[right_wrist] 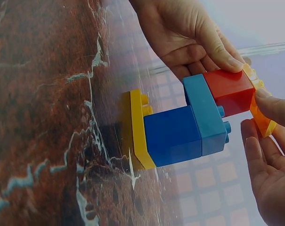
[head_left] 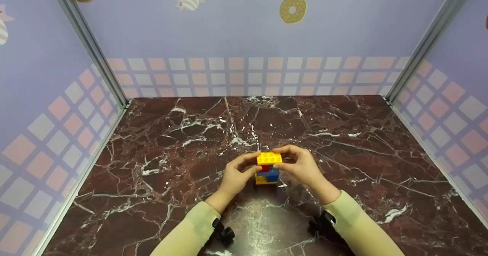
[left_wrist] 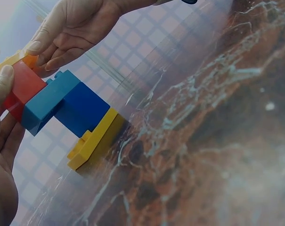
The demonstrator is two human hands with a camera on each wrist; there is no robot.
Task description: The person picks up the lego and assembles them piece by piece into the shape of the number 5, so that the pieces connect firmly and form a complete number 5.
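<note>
A small tower of toy building bricks stands upright on the table. Its base is a flat yellow brick (right_wrist: pixel 138 134) with a dark blue brick (right_wrist: pixel 173 136) on one end. Across that lies a light blue brick (right_wrist: pixel 203 115), carrying a red brick (right_wrist: pixel 229 92), and a yellow brick (head_left: pixel 269 158) tops everything, overhanging to the right. My left hand (head_left: pixel 234 174) pinches the red brick from the left, its thumb close to the seam with the top yellow brick. On the other side my right hand (head_left: pixel 305 166) holds the overhanging end of that yellow brick between thumb and fingers.
The tower stands on a dark red marbled table (head_left: pixel 183 195). Patterned panels (head_left: pixel 236 31) enclose the back and both sides, with metal posts (head_left: pixel 423 42) at the corners. Black straps with small devices (head_left: pixel 225 233) sit on both wrists.
</note>
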